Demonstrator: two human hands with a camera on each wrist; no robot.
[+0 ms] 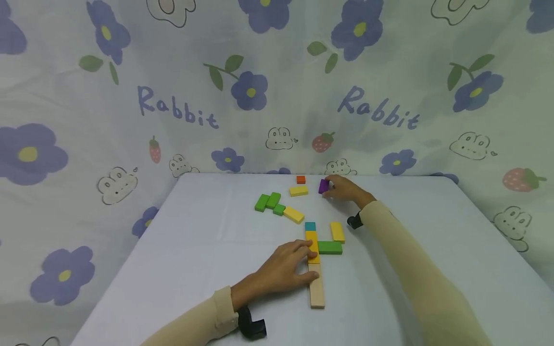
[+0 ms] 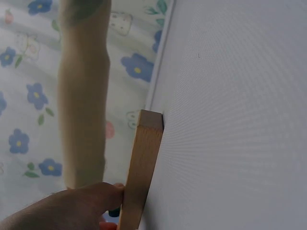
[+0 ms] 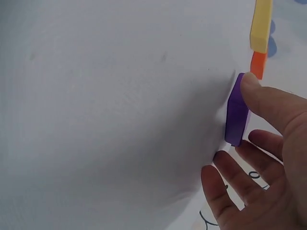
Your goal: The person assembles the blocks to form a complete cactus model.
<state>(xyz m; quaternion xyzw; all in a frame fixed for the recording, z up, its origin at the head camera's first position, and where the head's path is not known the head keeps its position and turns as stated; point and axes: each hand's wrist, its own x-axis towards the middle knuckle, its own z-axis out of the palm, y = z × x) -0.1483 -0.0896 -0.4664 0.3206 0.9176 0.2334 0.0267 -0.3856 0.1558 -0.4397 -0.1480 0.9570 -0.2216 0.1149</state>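
Note:
My left hand (image 1: 283,266) rests on a row of blocks, its fingertips on an orange-yellow block (image 1: 313,258) and its thumb against a plain wooden block (image 1: 317,292). A blue block (image 1: 310,226) tops that row. In the left wrist view, the thumb touches the side of the wooden block (image 2: 142,158). Farther back, my right hand (image 1: 346,188) pinches a purple block (image 1: 323,186) by its ends. The right wrist view shows the thumb at one end of the purple block (image 3: 236,115) and a fingertip at the other.
Beside the row lie a green block (image 1: 330,248) and a yellow block (image 1: 337,232). Toward the back are a red block (image 1: 300,179), a yellow block (image 1: 298,191), another yellow block (image 1: 294,215) and several green blocks (image 1: 261,203). A patterned curtain (image 1: 277,96) hangs behind the white table (image 1: 195,250).

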